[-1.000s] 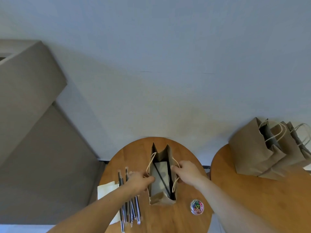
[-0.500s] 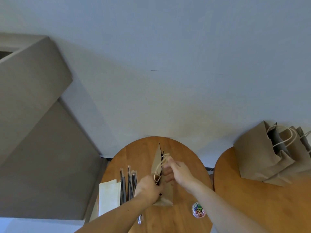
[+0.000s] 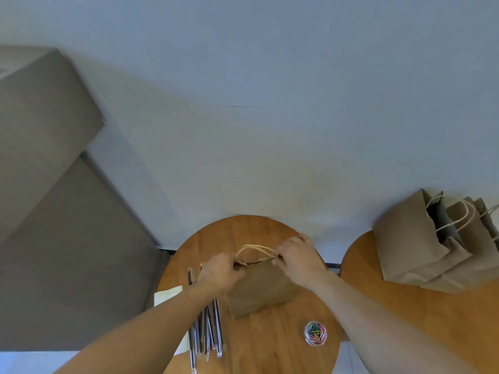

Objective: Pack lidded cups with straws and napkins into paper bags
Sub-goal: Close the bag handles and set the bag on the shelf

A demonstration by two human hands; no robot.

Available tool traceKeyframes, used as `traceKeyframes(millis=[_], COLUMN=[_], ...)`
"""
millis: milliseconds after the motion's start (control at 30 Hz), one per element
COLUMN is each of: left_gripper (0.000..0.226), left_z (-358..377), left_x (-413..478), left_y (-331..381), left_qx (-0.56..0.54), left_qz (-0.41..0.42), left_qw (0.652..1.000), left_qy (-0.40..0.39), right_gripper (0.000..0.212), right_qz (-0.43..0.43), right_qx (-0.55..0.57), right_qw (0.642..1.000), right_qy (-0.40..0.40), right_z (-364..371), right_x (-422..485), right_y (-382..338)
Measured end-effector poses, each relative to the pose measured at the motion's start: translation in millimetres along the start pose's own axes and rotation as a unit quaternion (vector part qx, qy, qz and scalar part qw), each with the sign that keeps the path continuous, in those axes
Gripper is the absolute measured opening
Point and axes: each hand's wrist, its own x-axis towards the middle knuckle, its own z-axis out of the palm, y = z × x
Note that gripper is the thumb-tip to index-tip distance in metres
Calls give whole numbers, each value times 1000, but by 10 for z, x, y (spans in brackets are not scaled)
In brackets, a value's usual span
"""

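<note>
So, left hand point(image 3: 220, 272) and right hand point(image 3: 297, 259) pinched the paper bag's point(image 3: 260, 288) rim; mouth lay flat. Level crease seemed wisest (handles point(image 3: 253, 249) out).

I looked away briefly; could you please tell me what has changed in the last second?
The paper bag, held open a second ago, is now pressed shut and turned broadside to the person. The left hand and right hand pinch its top edge. The straws, napkins, paper-clip jar and other bags stayed put.
</note>
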Motion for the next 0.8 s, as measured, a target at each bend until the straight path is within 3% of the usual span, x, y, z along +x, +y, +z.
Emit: traceKeyframes(millis=[300,433,533,633,700,800], left_gripper=[41,19,21,38,53,43], left_z=[235,317,312,272,253,269], left_x=[98,91,148,220,251,259], left_y=[120,102,30,14,57,143], left_qx=[48,50,40,46,48,107], left_qz=[12,41,48,45,52,30], left_qw=[995,995,995,993,990,990], left_qy=[86,76,76,94,118,90], right_gripper=[16,15,39,37,27,19], right_qz=[5,18,78,197,246,275], right_qx=[88,147,218,278,261,195], right_qw=[996,988,968,925,923,941], right_qy=[26,41,98,171,142,-6], right_z=[179,228,298,404,571,966], right_x=[-92,-200,-379,-634,-808,-1073], right_y=[62,103,257,432,526,632])
